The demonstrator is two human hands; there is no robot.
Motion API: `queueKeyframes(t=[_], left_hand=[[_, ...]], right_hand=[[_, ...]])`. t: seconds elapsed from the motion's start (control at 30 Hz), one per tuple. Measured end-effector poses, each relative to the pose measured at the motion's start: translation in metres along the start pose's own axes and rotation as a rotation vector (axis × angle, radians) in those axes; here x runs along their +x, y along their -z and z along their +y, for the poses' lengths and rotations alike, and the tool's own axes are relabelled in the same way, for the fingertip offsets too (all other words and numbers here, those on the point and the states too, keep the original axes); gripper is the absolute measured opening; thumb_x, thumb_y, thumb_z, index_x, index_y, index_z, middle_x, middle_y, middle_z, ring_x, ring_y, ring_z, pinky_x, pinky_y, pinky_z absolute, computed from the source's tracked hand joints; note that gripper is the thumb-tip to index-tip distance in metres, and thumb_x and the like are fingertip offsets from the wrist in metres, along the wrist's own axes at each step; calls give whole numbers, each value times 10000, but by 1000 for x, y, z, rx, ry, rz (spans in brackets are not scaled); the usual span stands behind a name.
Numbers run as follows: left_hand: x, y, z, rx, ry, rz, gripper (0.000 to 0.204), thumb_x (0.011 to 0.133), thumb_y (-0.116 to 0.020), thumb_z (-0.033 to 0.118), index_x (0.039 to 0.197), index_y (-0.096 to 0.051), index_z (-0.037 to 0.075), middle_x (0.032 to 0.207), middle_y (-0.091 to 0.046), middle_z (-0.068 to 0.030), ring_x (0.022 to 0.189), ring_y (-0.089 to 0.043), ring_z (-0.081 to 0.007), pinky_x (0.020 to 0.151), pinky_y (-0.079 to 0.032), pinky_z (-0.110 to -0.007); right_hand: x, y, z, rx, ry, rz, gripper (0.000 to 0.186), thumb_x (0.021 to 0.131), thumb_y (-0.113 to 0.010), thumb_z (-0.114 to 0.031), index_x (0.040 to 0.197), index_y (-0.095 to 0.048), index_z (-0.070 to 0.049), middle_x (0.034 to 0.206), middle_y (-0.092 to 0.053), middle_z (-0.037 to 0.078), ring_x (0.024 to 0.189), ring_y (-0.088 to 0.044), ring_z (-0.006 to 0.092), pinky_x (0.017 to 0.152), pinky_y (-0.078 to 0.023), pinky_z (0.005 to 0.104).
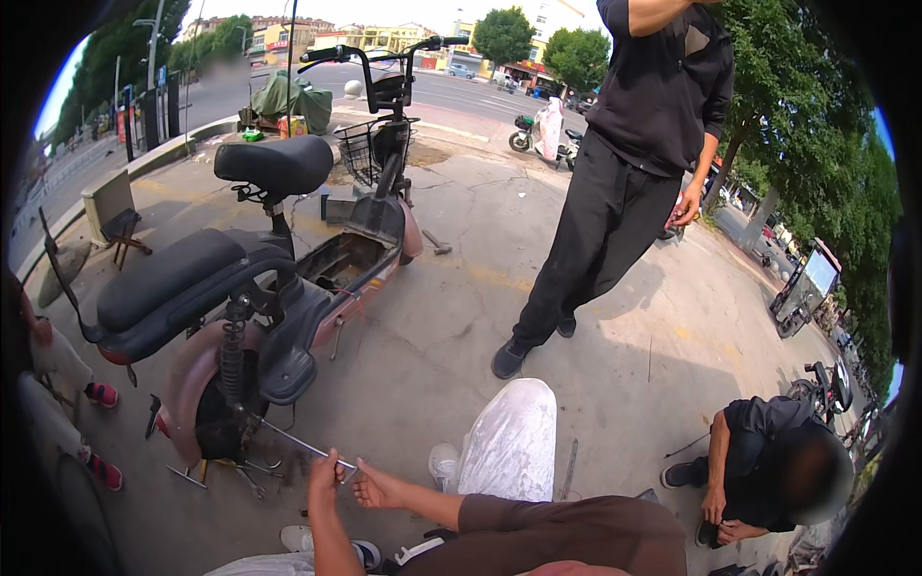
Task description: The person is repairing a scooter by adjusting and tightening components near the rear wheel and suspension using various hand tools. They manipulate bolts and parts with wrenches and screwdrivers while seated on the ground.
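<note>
My left hand (327,472) is closed around a long silver wrench bar (298,439), which reaches up to the lower shock mount of a pink electric scooter (182,394). Beside it, my right hand (376,488) has its fingers curled at the near end of the bar. The scooter has black padded seats (171,278), a coil shock (232,355) at the rear and an open floor compartment (341,259). Several metal tools (257,480) lie on the ground by the rear wheel.
A person in dark clothes (600,250) stands ahead; another crouches at right (759,442). Someone's legs with red shoes (101,394) are at left. A hammer (437,245) and thin rod (572,466) lie on cracked pavement. A parked scooter (547,134), trees and road are behind.
</note>
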State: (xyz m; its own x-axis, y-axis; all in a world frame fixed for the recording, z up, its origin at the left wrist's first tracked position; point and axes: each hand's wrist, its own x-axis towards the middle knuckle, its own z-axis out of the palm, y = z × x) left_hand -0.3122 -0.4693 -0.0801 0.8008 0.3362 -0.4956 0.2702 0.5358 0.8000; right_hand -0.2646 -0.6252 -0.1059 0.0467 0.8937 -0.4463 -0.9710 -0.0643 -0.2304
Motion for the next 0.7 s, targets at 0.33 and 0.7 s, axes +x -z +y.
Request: queueKeyframes(t=[0.33, 0.7], left_hand=[[-14, -12, 13, -79, 57, -70, 293, 930, -534, 276, 772, -539, 29, 526, -408, 18, 439, -375, -102, 417, -308, -248], [-6, 8, 1, -48, 105, -92, 273, 931, -529, 272, 755, -520, 64, 533, -409, 20, 449, -388, -99, 408, -312, -252]], right_hand=[[-2, -17, -9, 68, 69, -212, 226, 884, -598, -310, 969, -594, -100, 847, -626, 2, 769, -600, 141, 679, -505, 286], [5, -12, -12, -184, 92, -158, 216, 868, -608, -154, 1073, -578, -93, 966, -618, 12, 928, -594, 134, 850, -476, 329]])
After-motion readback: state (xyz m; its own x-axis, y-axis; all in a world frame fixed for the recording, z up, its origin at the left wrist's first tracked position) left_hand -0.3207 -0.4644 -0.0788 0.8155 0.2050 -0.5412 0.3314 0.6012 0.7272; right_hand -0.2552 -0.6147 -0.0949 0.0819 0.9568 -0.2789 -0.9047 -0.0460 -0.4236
